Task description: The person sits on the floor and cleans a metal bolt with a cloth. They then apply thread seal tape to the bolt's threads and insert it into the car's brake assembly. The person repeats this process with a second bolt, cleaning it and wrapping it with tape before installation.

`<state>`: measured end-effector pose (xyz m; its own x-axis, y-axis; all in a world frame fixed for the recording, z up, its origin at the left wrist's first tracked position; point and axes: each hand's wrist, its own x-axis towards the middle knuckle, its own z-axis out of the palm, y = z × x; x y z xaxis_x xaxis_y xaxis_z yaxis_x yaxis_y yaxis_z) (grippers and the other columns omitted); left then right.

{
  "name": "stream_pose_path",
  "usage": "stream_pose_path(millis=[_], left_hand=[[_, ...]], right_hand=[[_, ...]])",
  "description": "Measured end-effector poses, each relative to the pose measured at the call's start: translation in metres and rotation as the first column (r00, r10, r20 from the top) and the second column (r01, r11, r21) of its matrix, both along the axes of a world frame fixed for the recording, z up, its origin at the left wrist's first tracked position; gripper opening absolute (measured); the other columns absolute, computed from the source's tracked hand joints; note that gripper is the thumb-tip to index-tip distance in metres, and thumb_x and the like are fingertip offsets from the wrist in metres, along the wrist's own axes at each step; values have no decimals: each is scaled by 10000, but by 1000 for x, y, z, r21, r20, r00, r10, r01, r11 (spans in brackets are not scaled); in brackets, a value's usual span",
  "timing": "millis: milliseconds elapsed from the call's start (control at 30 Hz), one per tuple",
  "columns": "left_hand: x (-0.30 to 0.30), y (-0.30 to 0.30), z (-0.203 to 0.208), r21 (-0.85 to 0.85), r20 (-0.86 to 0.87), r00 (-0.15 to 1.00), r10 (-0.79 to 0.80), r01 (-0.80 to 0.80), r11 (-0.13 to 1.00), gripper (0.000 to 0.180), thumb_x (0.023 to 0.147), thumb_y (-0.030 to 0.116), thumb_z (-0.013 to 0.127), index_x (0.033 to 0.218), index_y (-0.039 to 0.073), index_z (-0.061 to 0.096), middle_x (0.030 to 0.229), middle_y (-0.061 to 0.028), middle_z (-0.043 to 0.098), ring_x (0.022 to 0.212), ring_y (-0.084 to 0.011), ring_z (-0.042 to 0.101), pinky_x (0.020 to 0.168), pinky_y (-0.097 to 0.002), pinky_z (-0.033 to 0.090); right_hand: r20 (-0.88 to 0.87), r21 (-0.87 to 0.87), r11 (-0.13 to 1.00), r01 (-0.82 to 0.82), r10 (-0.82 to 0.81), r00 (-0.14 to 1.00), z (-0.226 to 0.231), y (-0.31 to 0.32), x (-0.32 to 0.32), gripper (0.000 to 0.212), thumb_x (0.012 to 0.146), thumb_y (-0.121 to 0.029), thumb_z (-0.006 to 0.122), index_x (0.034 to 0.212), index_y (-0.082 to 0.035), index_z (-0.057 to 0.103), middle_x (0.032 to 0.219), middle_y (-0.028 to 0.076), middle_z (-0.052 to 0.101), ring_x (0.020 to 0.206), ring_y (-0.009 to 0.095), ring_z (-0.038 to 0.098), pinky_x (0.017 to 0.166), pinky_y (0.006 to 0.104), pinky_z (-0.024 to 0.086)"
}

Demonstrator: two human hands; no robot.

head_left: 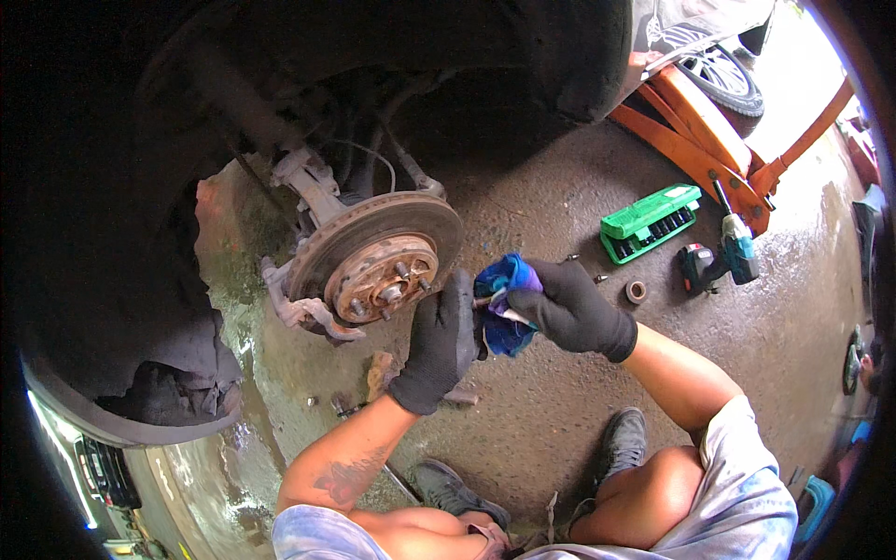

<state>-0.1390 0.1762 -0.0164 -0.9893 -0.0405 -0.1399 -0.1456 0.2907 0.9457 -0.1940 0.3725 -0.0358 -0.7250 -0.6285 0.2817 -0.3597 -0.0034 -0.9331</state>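
Blue and purple rag: soft crumpled cloth, bunched between both gloved hands, just right of the brake disc. Right hand, black knit glove: fingers clenched around the rag and a small metal part wrapped in it. Left hand, same glove: fingers flat and extended, palm pressed against the rag's left side. Brake disc: round, rust-brown metal, studded hub, just beyond the left fingertips. Green socket case, open, and teal impact wrench: on rough concrete floor, well right of the right fingers.
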Motion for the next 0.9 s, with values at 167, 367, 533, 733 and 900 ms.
stream_pose_path(millis=[167,367,533,733,900], left_hand=[[0,6,-2,375,45,990,136,-143,916,446,1045,461,419,797,105,525,599,13,449,519,-107,469,467,-274,374],[-17,4,31,357,192,973,125,-188,915,473,1030,509,403,718,154,411,557,28,375,399,-103,379,377,-271,337],[-18,-2,32,332,171,969,180,-228,915,484,1022,531,411,725,149,419,560,26,372,405,-107,392,400,-272,388],[-17,-4,33,278,-19,982,188,-175,945,454,1014,503,468,805,102,506,588,-3,447,429,-107,443,408,-288,409],[-19,-20,-11,-24,-471,872,133,-163,986,384,1018,430,510,871,81,575,618,-7,482,483,-103,482,422,-280,394]], right_hand=[[104,12,996,-84,82,991,-33,19,-20,422,1018,-406,506,1166,-18,578,978,116,664,856,217,660,816,350,536],[751,-621,756,207,498,433,-15,25,-23,799,930,-685,403,1388,-32,431,1295,246,552,1081,424,609,925,592,483],[599,-796,490,357,722,346,5,14,-15,926,872,-784,383,1451,-62,399,1453,209,462,1321,398,459,1120,558,332],[594,-802,537,263,672,441,-3,12,-16,980,834,-809,428,1450,-48,400,1456,214,458,1325,379,462,1131,549,328],[597,-802,519,295,710,374,7,3,-14,942,853,-799,408,1437,-60,414,1465,208,450,1328,381,459,1138,534,318]])
